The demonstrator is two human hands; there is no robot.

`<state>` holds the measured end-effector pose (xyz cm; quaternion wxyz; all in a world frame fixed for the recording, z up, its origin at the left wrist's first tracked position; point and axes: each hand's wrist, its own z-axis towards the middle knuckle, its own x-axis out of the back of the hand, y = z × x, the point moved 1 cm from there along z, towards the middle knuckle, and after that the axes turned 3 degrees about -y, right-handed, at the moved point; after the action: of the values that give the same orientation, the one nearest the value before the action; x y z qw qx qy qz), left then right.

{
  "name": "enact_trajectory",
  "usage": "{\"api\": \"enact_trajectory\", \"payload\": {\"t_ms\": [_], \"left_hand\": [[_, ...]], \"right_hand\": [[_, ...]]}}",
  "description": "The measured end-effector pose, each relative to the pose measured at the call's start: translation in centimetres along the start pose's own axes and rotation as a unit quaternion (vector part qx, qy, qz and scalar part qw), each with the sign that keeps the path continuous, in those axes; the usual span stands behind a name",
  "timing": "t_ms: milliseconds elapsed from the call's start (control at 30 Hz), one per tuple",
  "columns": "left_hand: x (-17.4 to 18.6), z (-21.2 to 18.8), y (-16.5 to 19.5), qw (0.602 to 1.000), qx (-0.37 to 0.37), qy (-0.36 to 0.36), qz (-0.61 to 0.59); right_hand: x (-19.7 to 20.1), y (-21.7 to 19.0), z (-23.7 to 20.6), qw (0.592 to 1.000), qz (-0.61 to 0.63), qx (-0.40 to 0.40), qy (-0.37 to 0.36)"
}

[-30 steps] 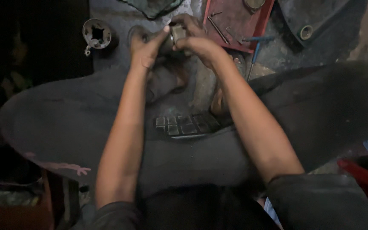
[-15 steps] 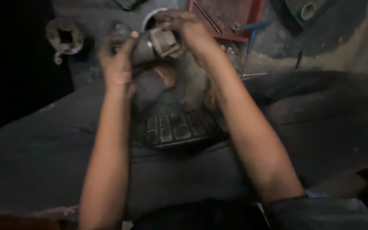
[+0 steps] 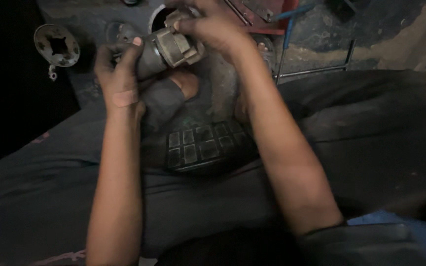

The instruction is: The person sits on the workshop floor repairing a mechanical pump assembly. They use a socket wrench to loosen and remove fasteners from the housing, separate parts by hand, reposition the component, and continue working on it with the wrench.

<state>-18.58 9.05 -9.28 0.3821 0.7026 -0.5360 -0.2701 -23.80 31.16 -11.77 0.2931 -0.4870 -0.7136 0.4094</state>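
A grimy cylindrical metal part (image 3: 166,49) with a blocky, notched end is held up between both hands. My left hand (image 3: 119,79) grips its rounded body from the left, thumb on top; a plaster sits on the back of that hand. From above, my right hand (image 3: 213,27) closes its fingers over the notched end. Both forearms reach out over my dark-trousered knees, which spread left and right. A foot (image 3: 183,83) shows just under the part.
A round metal disc with a cross-shaped hole (image 3: 56,46) lies at the far left on the dirty floor. A red tray (image 3: 265,15) with tools sits at the top, a thin metal rod (image 3: 316,71) right of it. A dark ribbed sole (image 3: 203,145) rests between my legs.
The view has dipped and drawn closer, so the hands and part look larger and lower in frame. Both hands keep their hold; the part has turned slightly between them.
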Motion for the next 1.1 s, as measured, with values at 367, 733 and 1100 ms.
{"api": "enact_trajectory", "payload": {"t_ms": [367, 733, 1100], "left_hand": [[0.2, 0.1, -0.1, 0.999, -0.001, -0.01, 0.033], [1.5, 1.9, -1.8, 0.977, -0.118, -0.031, 0.172], [0.9, 1.3, -1.9, 0.96, -0.183, -0.02, 0.21]], "right_hand": [[1.7, -0.3, -0.7, 0.976, 0.134, -0.164, -0.054], [0.9, 1.5, -0.2, 0.963, 0.217, -0.139, -0.08], [0.7, 2.4, -0.7, 0.962, 0.242, -0.103, -0.071]]}}
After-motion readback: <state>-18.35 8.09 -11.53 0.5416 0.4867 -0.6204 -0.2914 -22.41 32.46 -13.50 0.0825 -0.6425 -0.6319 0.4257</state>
